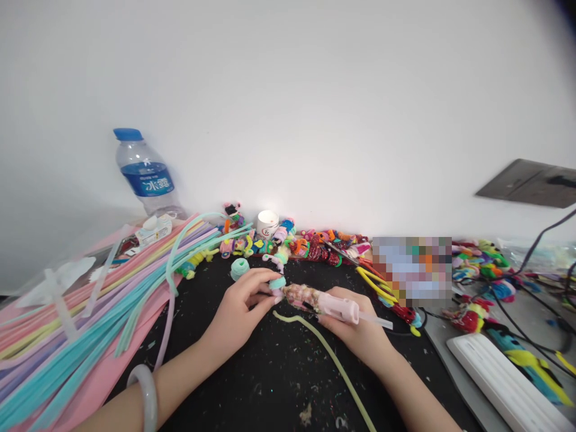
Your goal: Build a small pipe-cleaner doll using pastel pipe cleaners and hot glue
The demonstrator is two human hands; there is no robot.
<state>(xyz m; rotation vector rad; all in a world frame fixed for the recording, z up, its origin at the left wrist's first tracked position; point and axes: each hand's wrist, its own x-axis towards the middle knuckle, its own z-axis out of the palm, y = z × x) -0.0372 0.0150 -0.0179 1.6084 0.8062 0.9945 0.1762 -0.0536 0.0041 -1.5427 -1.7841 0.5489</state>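
Observation:
Between the thumb and fingers of my left hand (pixel 245 300) is a small mint-green coiled pipe cleaner piece (pixel 278 284). My right hand (pixel 355 324) is wrapped round a pale pink hot glue gun (pixel 339 309), with a clear glue stick (pixel 382 323) jutting from its back end. The gun's crusted, beaded-looking front (pixel 302 297) points left, its tip close to the mint-green piece; whether they touch I cannot tell. Behind my left hand sits another mint-green coil (pixel 239 269). One pale yellow-green pipe cleaner (pixel 321 342) lies on the black mat (pixel 252 384) below both hands.
Many pastel pipe cleaners (pixel 108 300) spread over the left side. A water bottle (pixel 146 171) leans by the wall. Small pipe cleaner figures (pixel 310 246) line the back beside a white cup (pixel 268 224). At right are a white bar-shaped object (pixel 504 384) and black cables (pixel 517 324).

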